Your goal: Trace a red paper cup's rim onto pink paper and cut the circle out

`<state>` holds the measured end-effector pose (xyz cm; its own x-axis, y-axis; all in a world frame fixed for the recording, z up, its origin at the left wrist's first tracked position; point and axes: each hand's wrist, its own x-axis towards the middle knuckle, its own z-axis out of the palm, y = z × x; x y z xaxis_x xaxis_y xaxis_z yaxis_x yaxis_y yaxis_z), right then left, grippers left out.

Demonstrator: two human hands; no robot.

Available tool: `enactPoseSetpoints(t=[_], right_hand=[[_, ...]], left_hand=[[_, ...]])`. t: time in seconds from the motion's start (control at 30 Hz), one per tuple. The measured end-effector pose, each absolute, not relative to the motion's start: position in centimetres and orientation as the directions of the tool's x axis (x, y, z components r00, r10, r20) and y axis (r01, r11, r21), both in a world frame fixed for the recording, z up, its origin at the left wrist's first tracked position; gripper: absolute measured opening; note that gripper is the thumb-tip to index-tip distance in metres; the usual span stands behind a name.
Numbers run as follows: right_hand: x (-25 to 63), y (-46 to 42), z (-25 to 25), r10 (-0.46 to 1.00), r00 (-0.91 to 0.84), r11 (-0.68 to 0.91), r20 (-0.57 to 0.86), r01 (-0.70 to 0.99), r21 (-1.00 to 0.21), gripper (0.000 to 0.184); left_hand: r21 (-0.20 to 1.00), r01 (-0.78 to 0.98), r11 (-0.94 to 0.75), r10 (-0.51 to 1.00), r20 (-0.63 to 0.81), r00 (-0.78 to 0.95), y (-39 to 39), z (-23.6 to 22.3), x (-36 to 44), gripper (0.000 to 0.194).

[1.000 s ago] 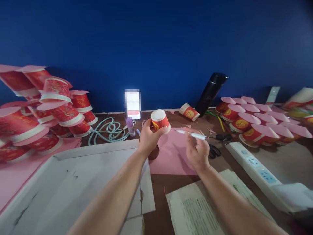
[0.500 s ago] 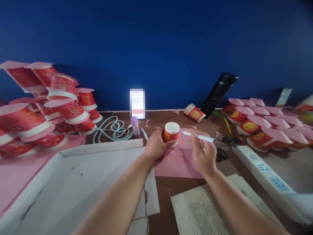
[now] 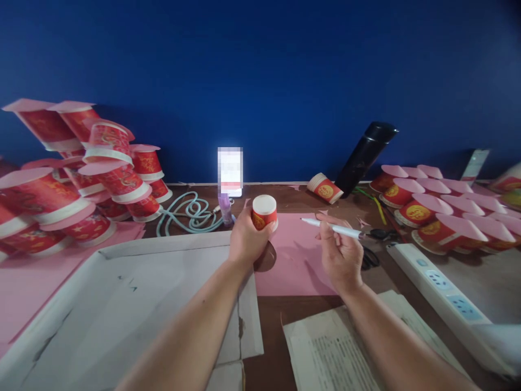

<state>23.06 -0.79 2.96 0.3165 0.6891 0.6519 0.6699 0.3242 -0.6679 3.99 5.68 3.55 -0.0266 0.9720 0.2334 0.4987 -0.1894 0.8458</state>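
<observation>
My left hand (image 3: 245, 238) is wrapped round a small red paper cup (image 3: 264, 212), held upside down with its white base up, just above a pink paper sheet (image 3: 293, 255). My right hand (image 3: 341, 251) pinches a white pen (image 3: 331, 228) whose tip points left toward the cup, a short gap away. Both hands hover over the middle of the brown table.
Piles of red cups with pink paper lids stand at the left (image 3: 81, 179) and right (image 3: 431, 203). A black flask (image 3: 364, 155), a lying cup (image 3: 324, 188), a lit phone (image 3: 230, 171), a coiled cable (image 3: 189, 212), scissors (image 3: 368, 255), a power strip (image 3: 439, 285), white cardboard (image 3: 134, 293) and printed papers (image 3: 325, 347) lie around.
My left hand lowered the cup toward the pink sheet, then shifted it left, away from the pen tip. My right hand with the pen stayed nearly in place.
</observation>
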Motion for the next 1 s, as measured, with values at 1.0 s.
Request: enactPoseSetpoints(t=[1.0], right_hand=[[23.1, -0.8, 3.1, 0.690, 0.325, 0.282, 0.646, 0.702, -0.654, 0.027]], left_hand=[[0.672, 0.654, -0.346, 0.900, 0.435, 0.030, 1.1, 4.6, 1.2, 0.063]])
